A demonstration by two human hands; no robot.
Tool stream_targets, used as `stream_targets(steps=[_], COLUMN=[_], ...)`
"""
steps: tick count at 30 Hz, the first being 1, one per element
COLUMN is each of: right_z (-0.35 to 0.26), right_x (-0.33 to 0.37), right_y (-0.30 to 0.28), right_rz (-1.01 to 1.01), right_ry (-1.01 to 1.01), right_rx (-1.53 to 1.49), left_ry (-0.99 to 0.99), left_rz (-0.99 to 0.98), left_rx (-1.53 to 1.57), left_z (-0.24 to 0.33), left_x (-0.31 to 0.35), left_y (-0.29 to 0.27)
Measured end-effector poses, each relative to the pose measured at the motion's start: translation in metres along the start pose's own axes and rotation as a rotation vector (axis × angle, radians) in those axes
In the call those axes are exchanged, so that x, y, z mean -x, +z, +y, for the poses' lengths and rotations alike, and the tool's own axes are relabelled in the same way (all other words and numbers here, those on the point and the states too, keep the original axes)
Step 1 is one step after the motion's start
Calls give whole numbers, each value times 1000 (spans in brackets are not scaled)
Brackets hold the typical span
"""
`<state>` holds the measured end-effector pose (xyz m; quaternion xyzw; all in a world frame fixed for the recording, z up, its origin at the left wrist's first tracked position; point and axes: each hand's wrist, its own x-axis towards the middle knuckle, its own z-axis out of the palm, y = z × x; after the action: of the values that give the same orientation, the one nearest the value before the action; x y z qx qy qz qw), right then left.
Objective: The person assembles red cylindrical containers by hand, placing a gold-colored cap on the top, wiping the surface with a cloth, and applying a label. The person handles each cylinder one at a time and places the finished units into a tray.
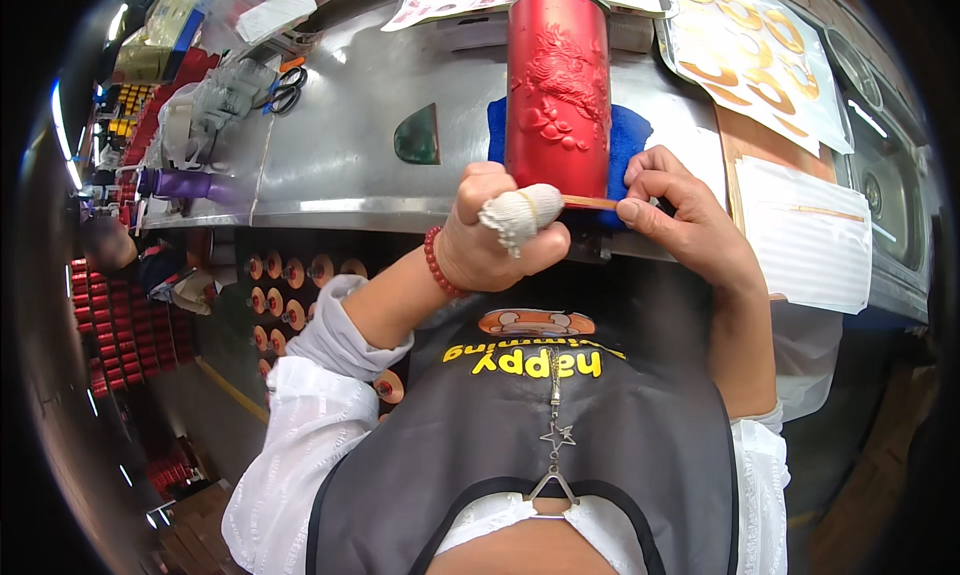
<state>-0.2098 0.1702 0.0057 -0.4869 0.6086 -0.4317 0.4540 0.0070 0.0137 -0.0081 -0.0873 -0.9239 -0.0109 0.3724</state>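
Observation:
A red bottle (558, 75) with a raised dragon and fruit pattern lies on a blue cloth (630, 135), its neck pointing away from me. Across its near end runs a thin reddish-gold strip (590, 203). My right hand (688, 213) pinches the strip's right end between thumb and forefinger, beside the bottle. Just left of the bottle's near end, my left hand (470, 230) is closed at the strip's other end. A white fabric finger cover (522, 213), banded near its middle, sits on one of its fingers and hides part of the grip.
A dark green flat scraper-like piece (417, 135) lies on the metal table (340, 125). Scissors (287, 90) lie farther left. To the right are a sheet of gold curved stickers (745, 35), white strip sheets (805, 235) and a sink (890, 190). Several bottles (293, 272) stand below the table.

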Motion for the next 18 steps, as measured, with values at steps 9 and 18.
stream_targets(steps=[9,18], right_z=[2,5], right_x=[2,-1], right_y=[2,4], right_rz=[21,38], right_ry=[-23,-21], right_rx=[-7,29], left_ry=[147,7], left_rz=[-62,-35], left_rx=[46,33], left_z=[-9,-6], left_x=[-29,-4], left_y=[1,1])
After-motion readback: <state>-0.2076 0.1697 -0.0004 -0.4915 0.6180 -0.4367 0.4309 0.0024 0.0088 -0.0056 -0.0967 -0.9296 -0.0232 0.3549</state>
